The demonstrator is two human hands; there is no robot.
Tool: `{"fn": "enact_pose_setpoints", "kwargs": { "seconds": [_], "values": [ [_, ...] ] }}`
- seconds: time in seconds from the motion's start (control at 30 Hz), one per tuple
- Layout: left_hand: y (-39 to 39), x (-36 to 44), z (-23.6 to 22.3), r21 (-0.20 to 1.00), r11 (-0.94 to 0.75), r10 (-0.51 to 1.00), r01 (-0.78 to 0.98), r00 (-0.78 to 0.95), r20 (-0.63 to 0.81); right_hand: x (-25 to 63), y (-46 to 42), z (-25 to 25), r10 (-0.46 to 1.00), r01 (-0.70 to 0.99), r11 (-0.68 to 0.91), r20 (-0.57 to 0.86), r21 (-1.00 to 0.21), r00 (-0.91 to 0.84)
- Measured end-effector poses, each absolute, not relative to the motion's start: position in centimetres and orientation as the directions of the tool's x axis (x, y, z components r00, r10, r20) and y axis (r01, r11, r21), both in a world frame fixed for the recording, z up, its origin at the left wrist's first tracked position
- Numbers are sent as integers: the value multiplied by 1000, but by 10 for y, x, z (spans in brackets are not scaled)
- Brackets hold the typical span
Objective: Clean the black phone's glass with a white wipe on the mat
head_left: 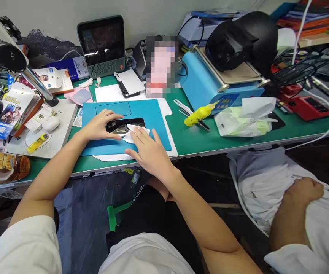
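A black phone (123, 125) lies flat on a blue work mat (153, 114) on the green bench. My left hand (100, 125) rests on the phone's left end, fingers curled around its edge and holding it in place. My right hand (148, 149) lies flat with its fingers stretched out, pressing a small white wipe (132, 132) onto the phone's right part.
A yellow bottle (197, 115) and tweezers (187, 110) lie right of the mat. Behind stand a blue machine (207, 85), a small screen (103, 43) and a black helmet (242, 40). A microscope arm (18, 66) and white earbud case (50, 123) sit left. Another person's arm (295, 207) is at right.
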State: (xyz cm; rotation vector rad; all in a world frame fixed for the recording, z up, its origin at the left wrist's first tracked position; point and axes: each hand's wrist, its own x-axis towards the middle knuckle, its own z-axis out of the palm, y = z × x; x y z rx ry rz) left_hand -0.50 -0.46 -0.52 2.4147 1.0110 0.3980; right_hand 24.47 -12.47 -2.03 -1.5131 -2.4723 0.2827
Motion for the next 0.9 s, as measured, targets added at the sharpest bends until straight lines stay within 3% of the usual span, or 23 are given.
{"fn": "enact_pose_setpoints", "kwargs": {
  "seconds": [0.23, 0.5, 0.73, 0.9],
  "values": [
    [-4, -6, -6, 563, -611, 721, 557, 685, 104, 234, -80, -5, 897, 863, 424, -5, -273, -442],
    [-5, -6, -5, 531, -616, 715, 582, 696, 66, 244, -128, -17, 912, 864, 405, 59, -300, -406],
    [-6, -6, -5, 529, -609, 732, 591, 676, 86, 241, -81, -11, 919, 878, 359, -42, -316, -391],
    [-6, -6, -9, 527, -599, 750, 603, 652, 106, 242, -91, -25, 912, 848, 390, 21, -360, -410]
  ]
}}
